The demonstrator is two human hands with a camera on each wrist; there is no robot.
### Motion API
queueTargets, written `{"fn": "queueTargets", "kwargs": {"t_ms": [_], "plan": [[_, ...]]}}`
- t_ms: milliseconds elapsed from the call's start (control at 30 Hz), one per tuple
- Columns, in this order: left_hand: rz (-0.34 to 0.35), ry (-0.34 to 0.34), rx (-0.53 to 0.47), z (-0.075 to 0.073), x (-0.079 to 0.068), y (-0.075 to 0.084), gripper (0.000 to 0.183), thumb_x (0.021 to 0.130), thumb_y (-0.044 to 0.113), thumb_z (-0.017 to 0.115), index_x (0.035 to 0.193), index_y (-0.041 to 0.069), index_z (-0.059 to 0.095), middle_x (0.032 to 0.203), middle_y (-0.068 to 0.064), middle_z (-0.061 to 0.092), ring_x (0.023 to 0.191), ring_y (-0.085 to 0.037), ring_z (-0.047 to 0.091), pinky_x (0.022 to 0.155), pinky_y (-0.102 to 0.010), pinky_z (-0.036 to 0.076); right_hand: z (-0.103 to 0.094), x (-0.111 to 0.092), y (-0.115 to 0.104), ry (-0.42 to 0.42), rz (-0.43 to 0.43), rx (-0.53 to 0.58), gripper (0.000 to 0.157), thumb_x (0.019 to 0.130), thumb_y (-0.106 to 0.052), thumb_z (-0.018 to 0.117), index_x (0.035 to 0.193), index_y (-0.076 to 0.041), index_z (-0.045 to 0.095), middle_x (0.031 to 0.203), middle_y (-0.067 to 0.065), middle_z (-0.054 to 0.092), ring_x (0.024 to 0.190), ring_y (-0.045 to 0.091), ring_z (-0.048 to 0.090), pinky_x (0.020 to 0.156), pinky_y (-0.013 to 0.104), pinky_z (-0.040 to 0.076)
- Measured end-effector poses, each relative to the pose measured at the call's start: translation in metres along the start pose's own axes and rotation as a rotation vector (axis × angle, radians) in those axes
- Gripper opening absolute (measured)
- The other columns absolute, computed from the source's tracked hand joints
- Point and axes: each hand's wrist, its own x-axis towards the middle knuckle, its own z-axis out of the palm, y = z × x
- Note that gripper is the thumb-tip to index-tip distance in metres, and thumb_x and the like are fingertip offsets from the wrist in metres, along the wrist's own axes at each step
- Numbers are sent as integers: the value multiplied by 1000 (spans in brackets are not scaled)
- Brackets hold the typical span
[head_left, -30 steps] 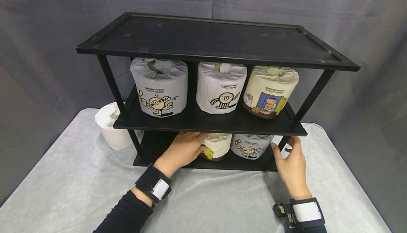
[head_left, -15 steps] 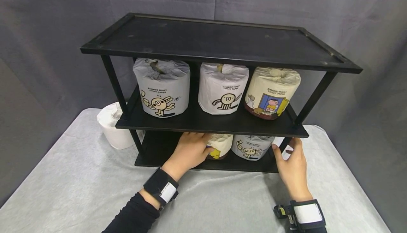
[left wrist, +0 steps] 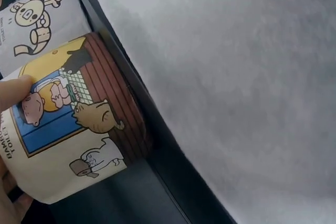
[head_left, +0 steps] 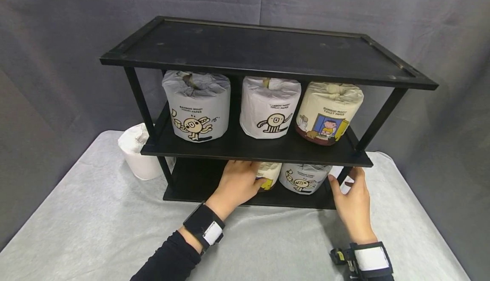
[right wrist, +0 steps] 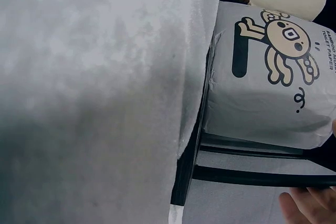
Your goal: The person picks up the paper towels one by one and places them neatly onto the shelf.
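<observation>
On the lower shelf of a black two-tier rack (head_left: 249,156), my left hand (head_left: 238,182) holds a cream toilet paper roll (left wrist: 58,124) with a cartoon print. In the left wrist view the thumb (left wrist: 14,92) lies over the printed front, and the other fingers are at the roll's far side. Right beside it stands a pale grey toilet paper roll (right wrist: 268,66) with a bird-like drawing. My right hand (head_left: 354,202) grips the rack's right front post (right wrist: 262,177), thumb on the inner side and fingers on the outer side.
Three wrapped rolls stand on the upper shelf: a grey one (head_left: 199,110), a white one (head_left: 269,106) and a cream one (head_left: 328,113). A plain white roll (head_left: 139,157) is on the cloth-covered table (head_left: 76,213), left of the rack. The rack's top board (head_left: 260,51) overhangs the shelves.
My left hand has moved right along the lower shelf with the cream toilet paper roll, now closer against the grey one. The right hand stays on the post. The head view has shifted slightly.
</observation>
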Motion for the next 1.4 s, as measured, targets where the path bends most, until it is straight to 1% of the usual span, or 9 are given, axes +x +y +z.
{"fn": "queueTargets", "kwargs": {"t_ms": [267,367,567,733,900,1000,1067,1167,1400], "plan": [[-42,102,9,5,0,8,65,77,42,70,129,9,53,122,-8,63,109,-25,54,91,-43,48,0,0,-1,-3,-2,-6,64,86,-18,63,139,2,33,126,32,54,111,40,53,86,53,47],[-48,103,12,7,0,9,66,77,42,70,131,8,51,124,-9,62,110,-24,54,92,-43,48,0,0,-1,-3,-1,-5,64,86,-18,63,139,2,33,126,32,54,111,40,53,85,53,47],[-37,119,17,7,-1,9,65,77,43,70,128,6,52,119,-10,64,106,-24,55,88,-42,50,-1,0,-1,4,-2,-1,64,85,-17,63,138,3,33,125,33,54,110,40,53,84,53,47],[-33,93,-7,6,-5,8,63,78,42,68,128,8,52,121,-9,63,112,-25,52,94,-44,48,0,1,0,2,-1,-3,64,86,-18,63,138,2,33,125,32,54,111,40,53,85,53,47],[-35,12,-54,2,-10,8,65,80,41,66,133,9,49,129,-10,59,125,-27,44,106,-49,42,1,1,1,5,-2,-4,64,86,-18,63,138,2,33,124,33,54,110,40,53,85,53,47],[-42,-44,-64,-1,-12,8,66,82,43,64,137,10,46,136,-8,55,131,-25,41,109,-51,38,0,1,0,1,-1,-5,64,86,-18,63,138,2,33,125,32,54,111,40,53,85,53,47],[-40,-62,-69,-4,-15,8,67,83,44,63,138,12,44,139,-6,53,133,-23,39,110,-51,37,0,0,0,-1,0,-7,64,86,-18,63,138,2,33,125,32,54,111,40,53,85,53,47],[-24,-62,-59,-7,-20,6,69,83,46,63,140,14,42,140,-4,51,133,-21,39,111,-49,36,0,0,-1,-2,3,-10,64,86,-18,63,138,2,33,126,32,53,111,40,53,85,53,47],[27,-18,-25,-18,-34,-3,64,83,45,63,139,21,45,140,1,52,132,-19,40,112,-47,34,-1,-1,-2,2,1,-4,64,86,-18,63,138,2,33,124,33,54,110,40,53,84,53,47]]}}
